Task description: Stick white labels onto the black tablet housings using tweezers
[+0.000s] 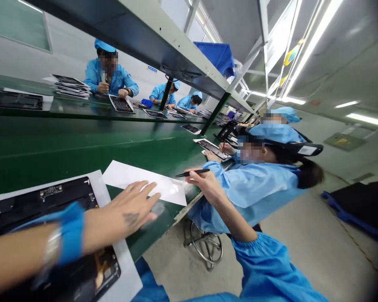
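Note:
My left hand (130, 209) lies flat with fingers stretched out, its fingertips resting on a white paper sheet (145, 181) on the green conveyor belt (66, 147). My left forearm crosses an opened black tablet chassis (34, 201) that lies on another white sheet (126, 277). My right hand (203, 182) is closed around black tweezers (192, 172), held just past the right end of the paper, near the belt's edge.
A person in a blue smock and cap (264, 167) sits close on the right, working on a tablet (212, 149). Other workers (108, 77) sit across the belt with stacked tablets (71, 86). A metal shelf (164, 46) runs overhead. A stool (204, 243) stands on the floor.

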The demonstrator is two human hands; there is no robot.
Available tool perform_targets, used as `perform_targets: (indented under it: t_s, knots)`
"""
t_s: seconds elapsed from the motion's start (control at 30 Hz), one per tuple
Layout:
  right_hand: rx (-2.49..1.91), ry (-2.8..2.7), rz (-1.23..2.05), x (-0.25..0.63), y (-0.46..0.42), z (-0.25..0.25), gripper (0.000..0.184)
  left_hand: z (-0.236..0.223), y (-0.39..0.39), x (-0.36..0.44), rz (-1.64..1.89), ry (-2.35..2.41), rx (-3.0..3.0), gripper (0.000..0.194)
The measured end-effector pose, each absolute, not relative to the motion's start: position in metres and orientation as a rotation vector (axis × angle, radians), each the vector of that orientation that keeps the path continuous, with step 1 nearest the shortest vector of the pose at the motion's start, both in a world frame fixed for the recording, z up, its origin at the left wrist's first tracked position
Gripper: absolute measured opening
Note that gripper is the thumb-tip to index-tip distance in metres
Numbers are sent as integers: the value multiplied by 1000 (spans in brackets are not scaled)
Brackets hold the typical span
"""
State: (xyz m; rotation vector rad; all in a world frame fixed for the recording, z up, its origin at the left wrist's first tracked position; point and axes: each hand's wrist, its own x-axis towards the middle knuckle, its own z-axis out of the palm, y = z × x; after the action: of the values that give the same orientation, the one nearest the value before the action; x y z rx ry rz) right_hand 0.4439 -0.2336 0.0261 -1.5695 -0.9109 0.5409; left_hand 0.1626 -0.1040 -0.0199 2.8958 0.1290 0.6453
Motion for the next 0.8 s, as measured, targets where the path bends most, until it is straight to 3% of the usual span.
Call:
perform_targets:
  t_s: [0.2,0.6,0.8]
  knots:
    - [-1649,-930,529,458,-228,8,55,-29,-98,268,366,116,2758,52]
    - [-1712,-867,755,471,-218,17,31,-42,-104,270,469,126,2775,47]
    - [-1740,-828,786,472,-217,20,30,-38,-108,272,442,147,2832,45]
